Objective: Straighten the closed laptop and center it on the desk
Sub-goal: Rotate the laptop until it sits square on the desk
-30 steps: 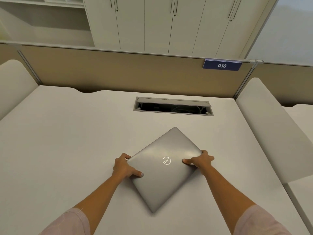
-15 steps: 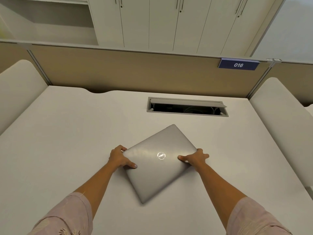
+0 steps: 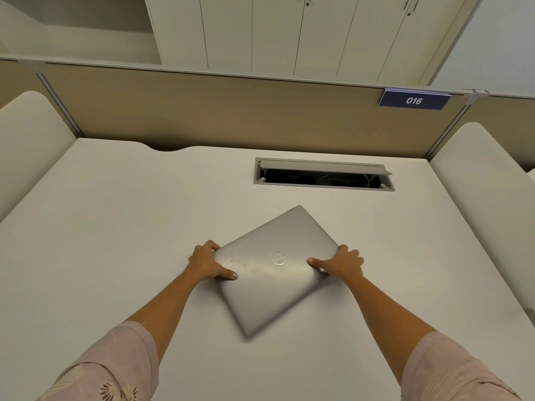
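Silver and closed, the laptop (image 3: 275, 270) lies flat on the pale desk (image 3: 115, 227), turned so its corners point like a diamond, one corner aimed toward the open cable hatch (image 3: 323, 175) just beyond it and the opposite corner toward the person. The left hand (image 3: 207, 260) clasps the laptop's left corner, thumb on the lid and fingers curled round the edge. The right hand (image 3: 340, 263) clasps the laptop's right corner the same way, thumb lying across the lid near the round logo. Beyond the hatch stands a tan partition (image 3: 231, 111) bearing a blue sign (image 3: 414, 100) marked 016.
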`<state>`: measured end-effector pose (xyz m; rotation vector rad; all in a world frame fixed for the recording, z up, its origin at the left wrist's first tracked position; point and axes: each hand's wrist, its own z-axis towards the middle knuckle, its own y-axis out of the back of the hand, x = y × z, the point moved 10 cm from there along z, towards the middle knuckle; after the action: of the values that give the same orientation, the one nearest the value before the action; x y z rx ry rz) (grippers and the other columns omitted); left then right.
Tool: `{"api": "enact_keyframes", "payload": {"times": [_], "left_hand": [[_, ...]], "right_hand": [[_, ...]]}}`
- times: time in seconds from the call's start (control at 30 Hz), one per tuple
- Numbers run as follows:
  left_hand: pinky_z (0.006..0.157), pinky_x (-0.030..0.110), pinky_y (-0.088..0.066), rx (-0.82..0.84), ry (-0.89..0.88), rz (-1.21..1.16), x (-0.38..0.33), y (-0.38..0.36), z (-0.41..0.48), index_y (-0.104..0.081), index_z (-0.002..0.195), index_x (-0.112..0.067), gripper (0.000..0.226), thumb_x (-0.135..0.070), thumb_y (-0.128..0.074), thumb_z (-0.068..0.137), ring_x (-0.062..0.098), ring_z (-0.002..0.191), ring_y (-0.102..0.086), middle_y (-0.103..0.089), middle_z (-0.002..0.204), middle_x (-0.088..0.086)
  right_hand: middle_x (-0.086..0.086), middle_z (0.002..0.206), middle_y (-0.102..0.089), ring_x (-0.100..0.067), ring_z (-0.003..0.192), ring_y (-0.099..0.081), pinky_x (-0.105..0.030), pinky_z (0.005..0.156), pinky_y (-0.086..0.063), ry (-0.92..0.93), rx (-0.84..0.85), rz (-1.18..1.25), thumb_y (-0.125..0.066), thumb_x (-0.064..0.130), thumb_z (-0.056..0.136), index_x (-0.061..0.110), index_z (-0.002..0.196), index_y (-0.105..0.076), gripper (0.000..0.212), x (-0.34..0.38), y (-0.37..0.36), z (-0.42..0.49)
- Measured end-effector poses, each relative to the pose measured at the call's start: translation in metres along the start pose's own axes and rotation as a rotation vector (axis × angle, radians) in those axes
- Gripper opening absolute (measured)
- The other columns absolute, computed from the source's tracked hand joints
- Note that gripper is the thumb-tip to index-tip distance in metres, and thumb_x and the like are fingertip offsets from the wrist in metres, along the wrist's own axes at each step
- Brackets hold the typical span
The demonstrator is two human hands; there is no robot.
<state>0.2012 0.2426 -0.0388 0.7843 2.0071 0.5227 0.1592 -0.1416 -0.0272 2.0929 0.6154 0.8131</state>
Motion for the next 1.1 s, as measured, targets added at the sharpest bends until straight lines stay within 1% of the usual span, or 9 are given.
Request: {"api": "enact_keyframes", "payload": {"times": [0.13, 0.23, 0.33, 0.43, 0.57, 0.67, 0.83, 0.97, 1.1], "left_hand": [[0.098, 0.044, -0.042, -0.04, -0.083, 0.122, -0.013, 0.001, -0.017, -0.044, 0.132, -0.019, 0.103, -0.05, -0.09, 0.045, 0.033, 0.123, -0.038, -0.045, 0.128, 0.011], [0.109, 0.045, -0.029, -0.104, -0.183, 0.173, -0.017, -0.009, -0.029, -0.027, 0.146, -0.017, 0.102, -0.049, -0.081, 0.066, 0.033, 0.138, -0.016, -0.025, 0.15, 0.015], [0.117, 0.046, -0.013, -0.186, -0.306, 0.221, -0.02, -0.028, -0.048, -0.019, 0.149, -0.013, 0.093, -0.057, -0.062, 0.08, 0.037, 0.144, -0.004, -0.007, 0.157, 0.021], [0.118, 0.046, 0.001, -0.179, -0.335, 0.261, -0.016, -0.058, -0.066, -0.009, 0.151, -0.01, 0.102, -0.075, -0.024, 0.074, 0.037, 0.145, 0.01, 0.006, 0.158, 0.023], [0.113, 0.043, 0.013, -0.148, -0.337, 0.28, -0.01, -0.088, -0.08, 0.017, 0.147, -0.009, 0.128, -0.096, -0.008, 0.056, 0.029, 0.14, 0.03, 0.03, 0.151, 0.014], [0.112, 0.045, 0.014, -0.097, -0.339, 0.273, -0.01, -0.101, -0.086, 0.027, 0.143, -0.012, 0.137, -0.099, -0.019, 0.048, 0.029, 0.135, 0.038, 0.04, 0.146, 0.01], [0.111, 0.045, 0.017, -0.039, -0.317, 0.318, -0.013, -0.105, -0.091, 0.03, 0.142, -0.012, 0.154, -0.099, -0.04, 0.036, 0.029, 0.131, 0.045, 0.046, 0.144, 0.011], [0.114, 0.046, 0.014, -0.032, -0.304, 0.344, -0.014, -0.104, -0.093, 0.03, 0.142, -0.012, 0.156, -0.09, -0.057, 0.04, 0.029, 0.131, 0.045, 0.044, 0.146, 0.012], [0.113, 0.047, 0.015, -0.048, -0.293, 0.408, -0.014, -0.104, -0.093, 0.03, 0.142, -0.014, 0.151, -0.085, -0.058, 0.044, 0.03, 0.131, 0.045, 0.044, 0.146, 0.013]], "right_hand": [[-0.011, 0.13, -0.042, -0.031, 0.127, -0.033, -0.04, 0.097, -0.038, 0.085, -0.045, -0.111, -0.068, 0.071, 0.063, 0.011, 0.131, -0.038, 0.095, 0.006, 0.005, 0.002], [-0.012, 0.139, -0.038, -0.033, 0.13, -0.032, -0.043, 0.101, -0.035, 0.222, -0.038, -0.118, -0.067, 0.063, 0.071, 0.017, 0.142, -0.028, 0.093, 0.019, 0.003, 0.004], [-0.011, 0.145, -0.033, -0.033, 0.133, -0.03, -0.044, 0.108, -0.028, 0.344, -0.011, -0.189, -0.063, 0.06, 0.076, 0.027, 0.146, -0.022, 0.088, 0.032, -0.002, 0.0], [-0.012, 0.149, -0.028, -0.033, 0.138, -0.027, -0.046, 0.113, -0.023, 0.399, 0.024, -0.202, -0.061, 0.059, 0.078, 0.034, 0.145, -0.022, 0.082, 0.036, -0.006, -0.001], [-0.014, 0.156, -0.016, -0.031, 0.144, -0.017, -0.047, 0.115, -0.019, 0.44, 0.077, -0.21, -0.06, 0.062, 0.078, 0.034, 0.149, -0.014, 0.088, 0.035, -0.01, 0.0], [-0.014, 0.159, -0.003, -0.029, 0.147, -0.007, -0.047, 0.117, -0.013, 0.444, 0.13, -0.244, -0.061, 0.068, 0.073, 0.034, 0.151, -0.003, 0.103, 0.032, -0.015, 0.0], [-0.011, 0.16, 0.009, -0.029, 0.147, 0.002, -0.047, 0.118, -0.011, 0.457, 0.192, -0.285, -0.071, 0.074, 0.056, 0.036, 0.15, 0.009, 0.128, 0.028, -0.02, -0.001], [-0.008, 0.159, 0.014, -0.03, 0.146, 0.004, -0.047, 0.117, -0.01, 0.476, 0.224, -0.344, -0.077, 0.072, 0.049, 0.038, 0.147, 0.016, 0.14, 0.026, -0.022, -0.001], [-0.01, 0.158, 0.014, -0.032, 0.146, 0.004, -0.046, 0.117, -0.011, 0.47, 0.229, -0.379, -0.077, 0.073, 0.047, 0.038, 0.146, 0.02, 0.143, 0.026, -0.023, -0.001]]}}
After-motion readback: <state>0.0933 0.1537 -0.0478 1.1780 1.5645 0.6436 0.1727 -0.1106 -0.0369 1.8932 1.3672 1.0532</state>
